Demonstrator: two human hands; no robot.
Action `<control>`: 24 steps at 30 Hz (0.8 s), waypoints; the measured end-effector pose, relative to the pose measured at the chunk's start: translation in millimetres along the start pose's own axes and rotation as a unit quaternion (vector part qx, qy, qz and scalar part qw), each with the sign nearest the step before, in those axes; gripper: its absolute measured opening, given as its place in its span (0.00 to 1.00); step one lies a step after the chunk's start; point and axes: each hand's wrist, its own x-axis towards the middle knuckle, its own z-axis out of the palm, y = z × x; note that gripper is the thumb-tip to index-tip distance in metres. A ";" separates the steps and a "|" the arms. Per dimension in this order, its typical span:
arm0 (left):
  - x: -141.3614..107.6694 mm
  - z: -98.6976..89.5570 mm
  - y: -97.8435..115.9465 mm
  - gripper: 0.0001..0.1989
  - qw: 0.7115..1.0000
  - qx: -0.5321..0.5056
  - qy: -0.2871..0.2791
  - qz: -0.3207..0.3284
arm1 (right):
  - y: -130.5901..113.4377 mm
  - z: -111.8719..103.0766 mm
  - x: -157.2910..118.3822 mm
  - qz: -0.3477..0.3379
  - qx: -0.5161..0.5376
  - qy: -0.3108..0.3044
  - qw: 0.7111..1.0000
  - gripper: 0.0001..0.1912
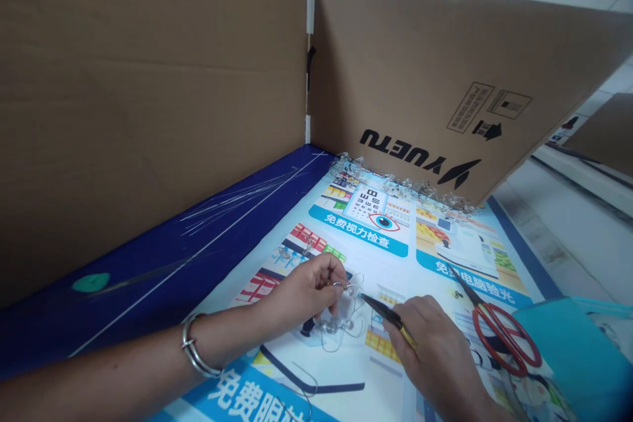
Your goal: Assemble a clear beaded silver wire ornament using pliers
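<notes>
Near the lower middle, my left hand (314, 283) pinches a looped piece of thin wire with clear beads (343, 320) between thumb and fingertips. Loose wire loops spread out below and beside those fingers. My right hand (435, 346) is wrapped round a pair of needle-nose pliers (383, 310) with dark jaws. The tips of the jaws point left and reach close to the wire loops; whether they grip any wire, I cannot tell. Scissors with red handles (504, 336) lie just right of my right hand.
Two cardboard walls (445, 59) stand at the left and back. Along the back wall's foot runs a row of beaded wire pieces (410, 188). Straight wires (237, 201) and a green piece (91, 282) lie on the blue strip. A teal packet (568, 349) sits at right.
</notes>
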 end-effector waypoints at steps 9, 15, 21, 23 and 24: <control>-2.0 0.8 -2.9 0.05 0.999 0.023 0.003 0.025 | -7.7 -8.1 7.5 -0.017 -0.004 0.036 0.999 0.07; -3.2 -0.2 -2.1 0.05 0.999 0.032 0.004 0.040 | -16.2 -17.5 18.5 -0.036 -0.044 0.011 0.998 0.08; -4.2 -0.7 -0.9 0.06 0.997 0.058 0.011 0.059 | -8.8 -33.0 31.8 -0.081 -0.127 0.002 0.989 0.07; -4.3 -0.3 -0.1 0.06 0.997 0.052 0.005 0.059 | -6.8 -36.7 35.6 -0.104 -0.158 -0.009 0.982 0.07; -4.3 -0.1 0.4 0.05 0.997 0.048 0.001 0.057 | -6.3 -38.0 37.2 -0.116 -0.172 -0.015 0.978 0.07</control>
